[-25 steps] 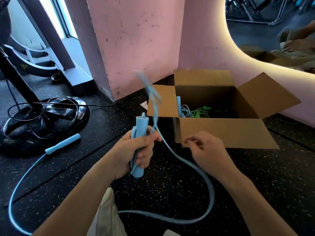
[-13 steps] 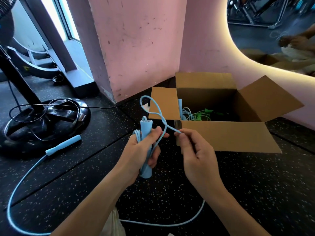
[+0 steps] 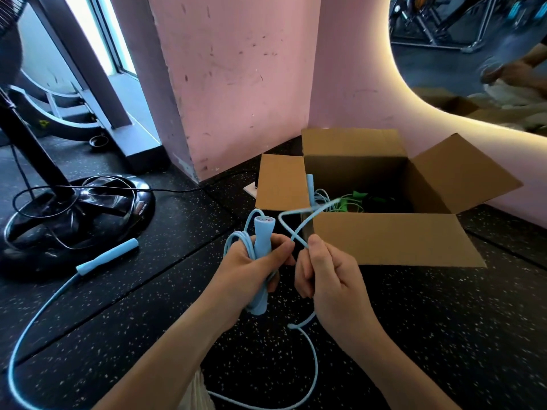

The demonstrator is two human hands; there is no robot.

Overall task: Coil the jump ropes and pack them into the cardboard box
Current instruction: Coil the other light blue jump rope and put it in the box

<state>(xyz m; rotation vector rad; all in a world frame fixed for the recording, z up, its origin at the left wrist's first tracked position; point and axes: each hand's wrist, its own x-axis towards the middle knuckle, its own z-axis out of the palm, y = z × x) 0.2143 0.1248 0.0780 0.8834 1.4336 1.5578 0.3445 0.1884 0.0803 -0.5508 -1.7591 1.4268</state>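
Note:
My left hand [image 3: 251,267] grips one light blue jump rope handle [image 3: 262,232] upright, with a few turns of blue cord wound beside it. My right hand [image 3: 328,270] pinches the blue cord [image 3: 299,220], which forms a raised loop in front of the box. The cord runs down past my right wrist, across the floor and round to the other blue handle [image 3: 106,257] lying at the left. The open cardboard box [image 3: 384,238] stands just beyond my hands. Inside it lie a coiled blue rope [image 3: 318,196] and a green rope [image 3: 353,199].
A black fan base [image 3: 74,214] with a loose black cable sits at the left on the speckled black floor. A pink pillar [image 3: 231,84] and pink wall stand behind the box. A mirror [image 3: 488,54] at the upper right reflects gym equipment.
My right hand has brought another loop of cord up toward the handle in my left hand. The slack on the floor has shortened and pulled closer to me.

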